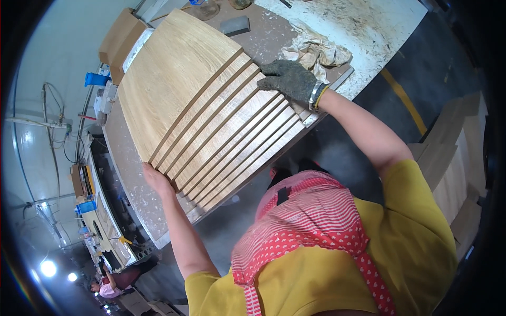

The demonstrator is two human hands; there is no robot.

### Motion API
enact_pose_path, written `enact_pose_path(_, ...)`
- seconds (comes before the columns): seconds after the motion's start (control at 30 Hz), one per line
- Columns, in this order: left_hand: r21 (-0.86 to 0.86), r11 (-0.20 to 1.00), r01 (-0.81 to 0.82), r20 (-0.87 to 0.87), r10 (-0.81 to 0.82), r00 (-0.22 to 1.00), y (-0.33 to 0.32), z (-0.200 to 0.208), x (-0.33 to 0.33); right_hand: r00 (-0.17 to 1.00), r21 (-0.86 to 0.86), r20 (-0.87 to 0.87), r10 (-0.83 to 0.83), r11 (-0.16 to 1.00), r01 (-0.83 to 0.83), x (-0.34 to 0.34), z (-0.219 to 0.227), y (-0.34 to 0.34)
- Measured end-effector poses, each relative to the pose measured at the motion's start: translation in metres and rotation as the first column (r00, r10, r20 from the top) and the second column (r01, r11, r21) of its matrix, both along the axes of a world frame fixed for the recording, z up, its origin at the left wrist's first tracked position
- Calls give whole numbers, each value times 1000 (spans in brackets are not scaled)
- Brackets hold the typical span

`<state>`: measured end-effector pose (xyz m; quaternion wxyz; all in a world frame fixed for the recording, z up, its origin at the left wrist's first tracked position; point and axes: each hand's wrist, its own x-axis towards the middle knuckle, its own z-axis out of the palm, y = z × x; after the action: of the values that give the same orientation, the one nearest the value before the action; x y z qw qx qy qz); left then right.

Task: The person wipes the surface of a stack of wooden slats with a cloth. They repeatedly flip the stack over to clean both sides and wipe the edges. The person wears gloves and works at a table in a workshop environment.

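Several light wooden boards (184, 79) lie in a staggered stack on the worktable, their near edges showing as brown strips. My left hand (157, 180), bare, grips the stack at its left edge, with some fingers hidden. At the right edge, my right hand (289, 81) wears a dark, dirty work glove with a yellow cuff and holds the boards there, thumb lying over the top. A metal band (315, 95) circles the right wrist.
Beyond the stack, a grey block (235, 26) and a crumpled pale cloth (314, 48) lie on the stained worktable (136, 179). A cardboard box (120, 39) stands at the far left, near a blue cup (96, 79). Flat cardboard (456, 152) leans at right. Another person (109, 284) works at lower left.
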<state>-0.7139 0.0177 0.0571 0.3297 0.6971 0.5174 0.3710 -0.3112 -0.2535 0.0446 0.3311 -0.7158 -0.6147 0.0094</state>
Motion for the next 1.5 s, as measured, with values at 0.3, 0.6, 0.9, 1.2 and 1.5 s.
enact_pose_path(0.3, -76, 997, -17, -98, 10, 995, -76, -40, -38, 990, 49, 16, 139, 989, -139, -2, -24, -27)
enact_pose_path(0.6, -58, 998, -23, -156, 13, 988, -62, -49, -58, 983, -83, -181, -25, 997, 10, -14, -22, -26)
enact_pose_path(0.9, -440, 889, 131, 206, -42, 978, -105, -19, -44, 998, -191, 49, -44, 980, 52, -25, -44, -44)
enact_pose_path(1.2, -390, 916, 87, 95, -55, 994, -105, -23, -48, 976, -329, -161, -144, 941, 84, -36, -23, -45)
enact_pose_path(1.5, -359, 924, 132, 128, -91, 988, -123, -32, -49, 988, -51, 141, -56, 997, 64, -53, -71, -72)
